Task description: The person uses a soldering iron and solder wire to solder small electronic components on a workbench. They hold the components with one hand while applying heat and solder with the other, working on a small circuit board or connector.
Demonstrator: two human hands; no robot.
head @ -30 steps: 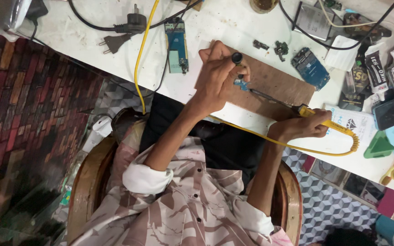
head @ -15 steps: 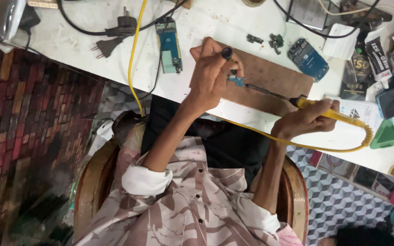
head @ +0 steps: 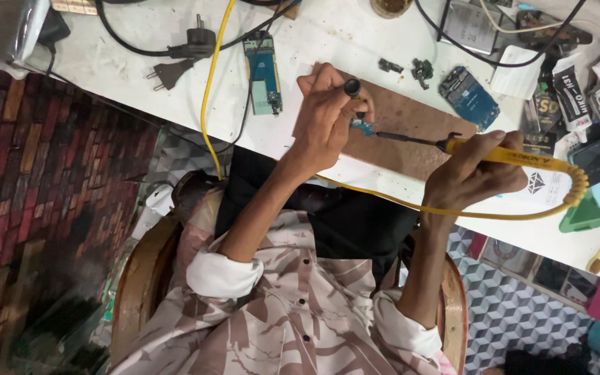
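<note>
Head view: the left hand [head: 328,121] pinches a small blue circuit board [head: 364,127] down on the brown board [head: 411,132], steadying it; the right hand [head: 470,173] grips a yellow soldering iron [head: 501,154], tip touching it, above the white desk [head: 300,52].

Yellow soldering iron [head: 515,156] — brown board [head: 411,128], white table [head: 140,69]
</note>
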